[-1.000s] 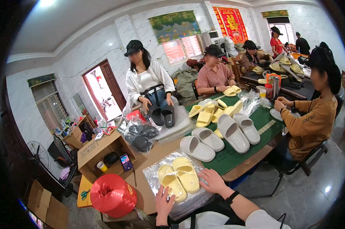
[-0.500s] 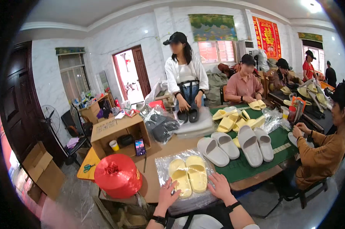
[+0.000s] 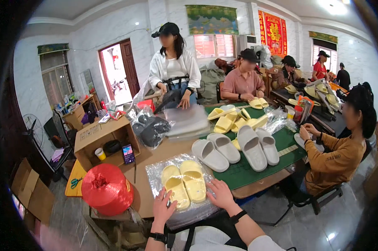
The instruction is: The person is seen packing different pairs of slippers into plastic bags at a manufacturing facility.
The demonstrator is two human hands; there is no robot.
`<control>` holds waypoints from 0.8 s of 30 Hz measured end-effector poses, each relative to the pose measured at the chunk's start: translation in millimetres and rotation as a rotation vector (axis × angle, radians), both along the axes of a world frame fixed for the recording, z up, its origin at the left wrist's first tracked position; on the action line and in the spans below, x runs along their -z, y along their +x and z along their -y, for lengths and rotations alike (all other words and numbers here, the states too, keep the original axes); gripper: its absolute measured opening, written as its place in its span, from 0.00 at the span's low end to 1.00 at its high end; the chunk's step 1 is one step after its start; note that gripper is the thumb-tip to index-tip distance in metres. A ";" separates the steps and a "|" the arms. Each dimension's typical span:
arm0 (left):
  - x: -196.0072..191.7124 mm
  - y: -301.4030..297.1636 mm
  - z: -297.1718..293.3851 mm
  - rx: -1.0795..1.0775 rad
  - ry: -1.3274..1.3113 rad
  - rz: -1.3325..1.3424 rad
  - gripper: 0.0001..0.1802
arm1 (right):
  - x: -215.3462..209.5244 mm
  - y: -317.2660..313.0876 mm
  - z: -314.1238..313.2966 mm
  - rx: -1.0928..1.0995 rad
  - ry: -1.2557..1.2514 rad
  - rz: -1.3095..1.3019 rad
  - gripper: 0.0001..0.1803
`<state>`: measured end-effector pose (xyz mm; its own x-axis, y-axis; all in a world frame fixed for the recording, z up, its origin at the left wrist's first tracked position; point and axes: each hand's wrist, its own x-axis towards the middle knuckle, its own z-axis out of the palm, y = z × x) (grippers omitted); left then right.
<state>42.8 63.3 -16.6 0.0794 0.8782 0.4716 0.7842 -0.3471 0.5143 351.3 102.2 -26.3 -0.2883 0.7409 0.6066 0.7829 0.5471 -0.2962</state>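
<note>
The fingers of the left hand (image 3: 163, 207) are held open and slightly spread, and nothing is gripped by them; the near end of the left slipper is met by the thumb side. The fingers of the right hand (image 3: 220, 194) are likewise spread and closed on nothing, held just beside the right slipper's outer edge; whether that edge is touched cannot be told. Between the two sets of fingers, the pair of pale yellow slippers (image 3: 187, 183) is laid side by side, soles down, on a stack of clear plastic bags (image 3: 153, 169). To the left of the left fingers, a roll of red twine (image 3: 107, 188) is seen, with a cardboard box (image 3: 88, 142) and a phone (image 3: 128, 154) placed beyond it. Ahead of the right fingers, grey slippers (image 3: 252, 148) are set on a green mat (image 3: 249, 179), with more yellow slippers (image 3: 224, 124) heaped farther off.
</note>
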 end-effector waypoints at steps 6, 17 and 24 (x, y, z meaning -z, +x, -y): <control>-2.7 0.9 -0.7 0.018 0.021 -0.056 0.28 | -1.7 4.2 0.9 -0.005 -0.035 -0.017 0.32; -5.0 -1.0 -4.2 0.014 -0.008 -0.011 0.30 | -162.2 -18.2 34.2 -0.343 0.234 -0.806 0.43; -4.8 1.2 -5.9 0.009 -0.016 -0.047 0.30 | -159.5 -38.1 23.0 -0.312 0.323 -0.855 0.20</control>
